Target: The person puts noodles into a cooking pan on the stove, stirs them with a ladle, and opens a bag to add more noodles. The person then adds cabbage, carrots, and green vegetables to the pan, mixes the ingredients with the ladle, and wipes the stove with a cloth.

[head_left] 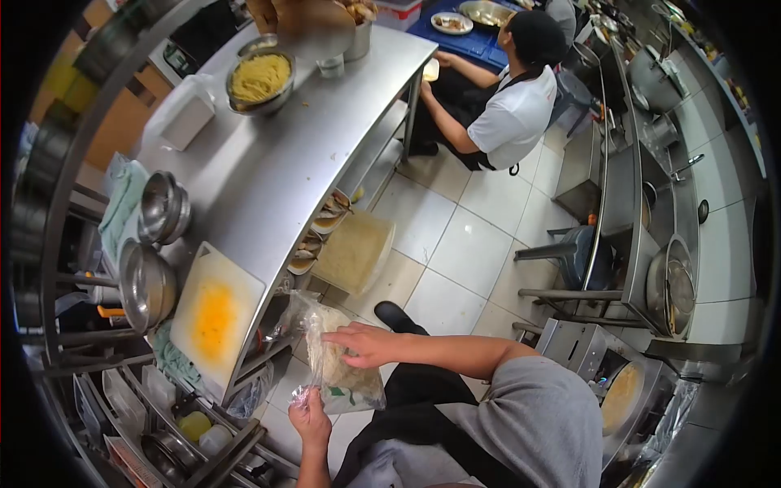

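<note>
A clear plastic bag [346, 370] with pale, crumb-like contents hangs in front of my body, beside the steel table's near corner. My left hand [311, 419] is closed round a gathered, crumpled part of this bag. Against its upper side lies my right hand [362, 345], fingers stretched out over the plastic. The tip of the thumb is hard to make out. Close by on the table is a white cutting board [246, 272] with an orange stain.
The steel table [268, 175] carries metal bowls [146, 285] and a bowl of yellow noodles [260, 77]. Below stands a tub [354, 252] of pale contents. A person [508, 106] in a white shirt sits beyond. At right are a stool [573, 256] and a pan [622, 398].
</note>
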{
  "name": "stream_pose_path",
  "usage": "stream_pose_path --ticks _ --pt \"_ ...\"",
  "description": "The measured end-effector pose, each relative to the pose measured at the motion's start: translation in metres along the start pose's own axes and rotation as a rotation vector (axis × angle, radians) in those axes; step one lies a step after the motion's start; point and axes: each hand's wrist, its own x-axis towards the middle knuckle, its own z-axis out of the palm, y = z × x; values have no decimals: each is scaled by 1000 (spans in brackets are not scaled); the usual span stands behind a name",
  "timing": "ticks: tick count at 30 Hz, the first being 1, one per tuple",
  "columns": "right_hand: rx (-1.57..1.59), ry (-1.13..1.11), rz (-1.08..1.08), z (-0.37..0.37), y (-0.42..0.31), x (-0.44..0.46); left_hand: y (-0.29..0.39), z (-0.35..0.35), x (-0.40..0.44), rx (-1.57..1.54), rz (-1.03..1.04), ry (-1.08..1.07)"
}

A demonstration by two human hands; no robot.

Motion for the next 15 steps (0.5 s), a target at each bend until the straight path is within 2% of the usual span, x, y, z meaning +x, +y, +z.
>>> stream_pose_path --ticks 2,4,6,7,8,10,11,13,14,15 --pt "36 -43 -8 11 -7 7 7 -11 -16 -2 0 -11" --pt "78 -81 -6 22 -14 15 16 -19 -26 213 234 -97" --pt "-14 -170 -38 21 -27 22 32 -27 -38 251 278 -101" --pt "18 -291 -57 15 -42 24 39 -32 -44 290 317 -107" --pt "13 -297 -70 18 -51 25 42 -36 -49 290 325 -95" --pt "128 -282 -245 28 -65 21 45 -46 -60 317 431 -30" --pt "123 -280 -247 30 -69 19 37 -55 -64 316 436 -30" --pt "55 -266 -425 35 -76 14 19 -74 -72 313 314 64" --pt "51 -264 -428 39 -81 10 17 -76 -76 313 319 65" --pt "32 -243 -478 47 -86 3 21 -77 -81 192 223 109"
